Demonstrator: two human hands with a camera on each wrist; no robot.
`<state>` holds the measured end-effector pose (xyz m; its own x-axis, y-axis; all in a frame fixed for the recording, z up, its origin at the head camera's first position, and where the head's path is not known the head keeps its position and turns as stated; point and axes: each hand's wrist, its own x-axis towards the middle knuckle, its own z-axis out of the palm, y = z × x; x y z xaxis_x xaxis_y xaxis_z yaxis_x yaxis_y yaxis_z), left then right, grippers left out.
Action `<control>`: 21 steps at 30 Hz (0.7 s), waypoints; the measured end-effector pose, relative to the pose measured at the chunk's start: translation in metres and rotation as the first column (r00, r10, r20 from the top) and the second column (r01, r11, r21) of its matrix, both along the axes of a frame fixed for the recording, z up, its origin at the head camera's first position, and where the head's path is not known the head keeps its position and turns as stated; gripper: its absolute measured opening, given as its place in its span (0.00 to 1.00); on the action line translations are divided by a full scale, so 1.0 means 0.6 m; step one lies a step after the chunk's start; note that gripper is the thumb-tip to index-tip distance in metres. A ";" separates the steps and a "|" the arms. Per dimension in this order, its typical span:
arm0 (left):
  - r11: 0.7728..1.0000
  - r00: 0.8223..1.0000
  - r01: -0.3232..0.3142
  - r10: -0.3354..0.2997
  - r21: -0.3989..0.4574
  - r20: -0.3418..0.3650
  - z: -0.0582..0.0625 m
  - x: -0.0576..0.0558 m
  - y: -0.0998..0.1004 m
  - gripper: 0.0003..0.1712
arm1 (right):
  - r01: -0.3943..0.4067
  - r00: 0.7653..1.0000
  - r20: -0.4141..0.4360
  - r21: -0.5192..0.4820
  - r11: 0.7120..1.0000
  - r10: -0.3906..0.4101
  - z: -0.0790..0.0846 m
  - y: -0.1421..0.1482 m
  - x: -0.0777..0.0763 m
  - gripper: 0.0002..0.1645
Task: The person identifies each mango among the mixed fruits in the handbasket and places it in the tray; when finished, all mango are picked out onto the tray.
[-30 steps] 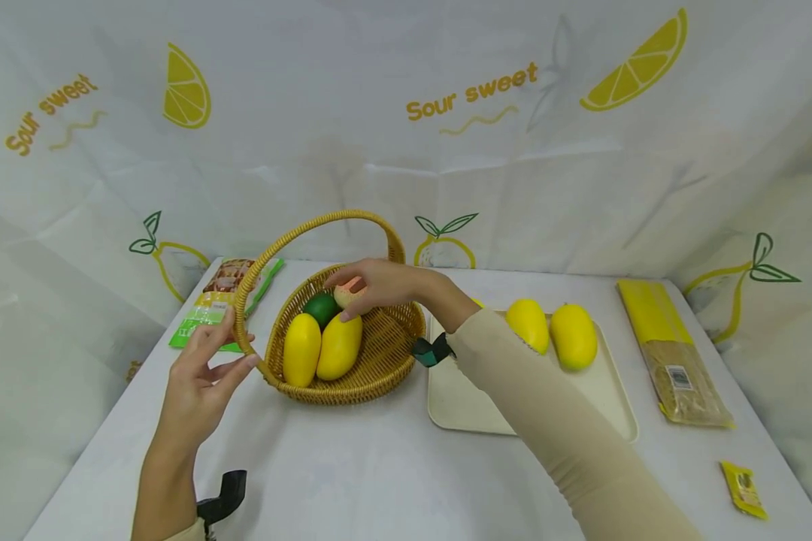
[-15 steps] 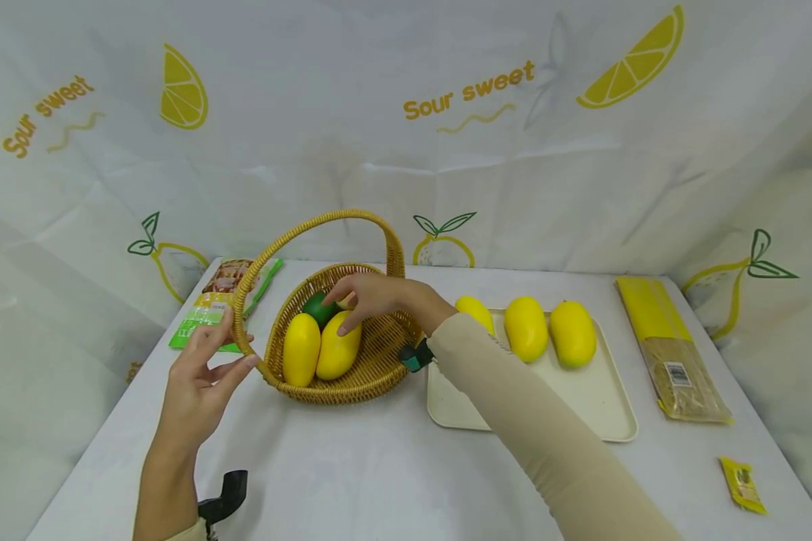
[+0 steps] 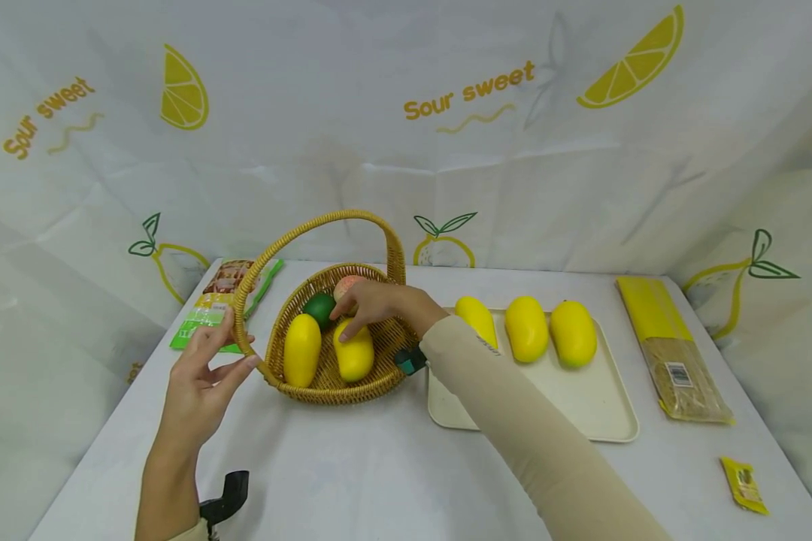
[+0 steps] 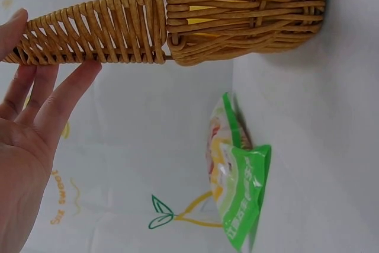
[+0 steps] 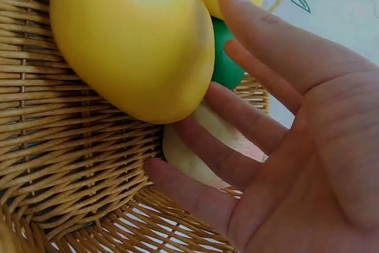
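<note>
A wicker basket stands on the table with two yellow mangoes, a dark green round fruit and a pinkish peach in it. My left hand pinches the lower left of its arched handle between thumb and fingers. Inside the basket, my right hand reaches over the right mango. In the right wrist view its fingers extend loosely by the near end of that mango, thumb held apart. The left mango leans at the basket's left side.
Right of the basket, a cream tray bears three more mangoes. Farther right lie a yellow-topped clear packet and a small yellow sachet. A green snack bag lies behind my left hand. A printed curtain closes the back.
My right hand has drawn back from the peach to the right mango, which has shifted right and turned, away from the left mango. The left hand has stayed on the handle.
</note>
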<state>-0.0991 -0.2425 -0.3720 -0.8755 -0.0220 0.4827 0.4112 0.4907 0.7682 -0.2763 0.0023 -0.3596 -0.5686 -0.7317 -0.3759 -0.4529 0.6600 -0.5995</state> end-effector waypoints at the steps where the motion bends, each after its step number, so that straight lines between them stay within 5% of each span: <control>1: 1.000 1.000 -0.003 0.003 -0.002 0.001 0.000 0.000 0.000 0.49 | 0.002 1.000 0.003 0.010 1.000 -0.002 0.000 0.000 0.000 0.32; 11: 1.000 1.000 -0.016 0.016 0.002 0.005 -0.002 0.000 0.000 0.48 | 0.005 0.999 0.048 0.076 0.997 -0.009 -0.001 -0.003 0.004 0.30; 21: 1.000 1.000 -0.005 0.005 0.008 -0.003 -0.002 -0.001 0.001 0.49 | 0.039 0.967 0.248 0.075 0.996 -0.056 -0.001 0.002 0.011 0.31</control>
<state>-0.0999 -0.2417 -0.3730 -0.8740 -0.0304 0.4849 0.4108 0.4868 0.7709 -0.2695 0.0038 -0.3599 -0.4839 -0.6736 -0.5587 -0.2620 0.7207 -0.6419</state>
